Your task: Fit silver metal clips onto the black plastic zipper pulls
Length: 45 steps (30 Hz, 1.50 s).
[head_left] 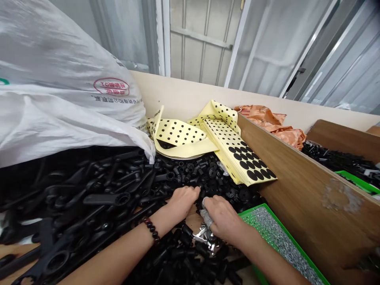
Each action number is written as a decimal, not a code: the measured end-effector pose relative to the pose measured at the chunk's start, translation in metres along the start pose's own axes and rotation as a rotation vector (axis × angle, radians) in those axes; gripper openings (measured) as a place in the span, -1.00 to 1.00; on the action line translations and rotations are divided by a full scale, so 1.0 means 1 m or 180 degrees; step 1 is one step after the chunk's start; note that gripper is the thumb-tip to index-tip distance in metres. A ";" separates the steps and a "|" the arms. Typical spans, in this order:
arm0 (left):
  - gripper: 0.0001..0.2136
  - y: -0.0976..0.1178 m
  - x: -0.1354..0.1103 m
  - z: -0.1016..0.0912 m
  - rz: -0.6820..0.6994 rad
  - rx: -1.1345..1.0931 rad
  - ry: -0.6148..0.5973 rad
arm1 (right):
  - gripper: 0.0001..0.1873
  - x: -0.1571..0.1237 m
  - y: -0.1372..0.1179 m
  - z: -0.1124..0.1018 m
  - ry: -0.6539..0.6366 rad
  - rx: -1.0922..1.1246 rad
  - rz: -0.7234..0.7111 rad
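My left hand [183,204], a dark bead bracelet [151,230] on its wrist, reaches into a pile of small black plastic parts [190,168]. Its fingers are curled together, and whatever lies in them is hidden. Just to the right, my right hand [223,217] is closed too. Grey crumpled material [205,215] shows along its thumb side; I cannot tell whether it is wrapped on the fingers or held. Below and between the hands lie shiny metal pieces [202,234] and more short black plastic pieces [184,253].
Long black plastic arms [107,199] heap up at left under a large white sack [74,107]. Yellow sheets of black round stickers [237,148] lie behind. A green basket [265,206] of small metal parts stands at right, beside a wooden divider [297,178].
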<state>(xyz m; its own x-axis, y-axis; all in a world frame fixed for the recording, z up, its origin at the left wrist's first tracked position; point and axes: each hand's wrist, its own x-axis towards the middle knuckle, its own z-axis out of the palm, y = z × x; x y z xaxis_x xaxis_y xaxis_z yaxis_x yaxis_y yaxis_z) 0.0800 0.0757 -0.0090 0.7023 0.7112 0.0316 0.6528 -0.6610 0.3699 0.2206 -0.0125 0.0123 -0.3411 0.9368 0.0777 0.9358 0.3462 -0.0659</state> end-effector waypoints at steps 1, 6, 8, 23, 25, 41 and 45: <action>-0.69 -0.002 0.000 0.001 -0.0017 -0.0125 -0.0010 | -0.72 -0.001 0.001 -0.001 0.0009 0.0033 0.0019; -0.63 -0.012 -0.003 -0.013 -0.0261 -0.1084 -0.0108 | -0.71 -0.005 0.005 -0.001 0.0082 0.0171 0.0085; -0.61 -0.011 -0.009 -0.022 -0.0469 -0.1638 -0.0191 | -0.74 -0.005 0.003 -0.001 0.0146 0.0298 0.0066; -0.79 0.018 -0.052 -0.022 -0.1285 -0.4831 0.0134 | -0.75 -0.016 -0.020 -0.025 0.0681 0.1210 -0.0211; -0.76 0.021 -0.055 -0.020 -0.1340 -0.5048 0.0208 | -0.73 -0.017 -0.020 -0.027 0.0743 0.1161 -0.0204; -0.68 0.060 -0.098 0.008 -0.1596 -0.5458 -0.0044 | -0.82 -0.061 -0.025 -0.018 0.0343 0.1269 0.0065; -0.62 0.060 -0.099 0.005 -0.1712 -0.5393 -0.0096 | -0.75 -0.067 -0.026 -0.021 0.0162 0.1524 -0.0019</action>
<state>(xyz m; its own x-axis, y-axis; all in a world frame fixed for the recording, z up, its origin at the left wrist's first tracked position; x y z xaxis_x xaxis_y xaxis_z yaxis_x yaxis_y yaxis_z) 0.0516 -0.0359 0.0052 0.5474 0.7282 -0.4123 -0.1754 0.5816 0.7943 0.2206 -0.0850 0.0295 -0.3305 0.9352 0.1273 0.7837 0.3471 -0.5151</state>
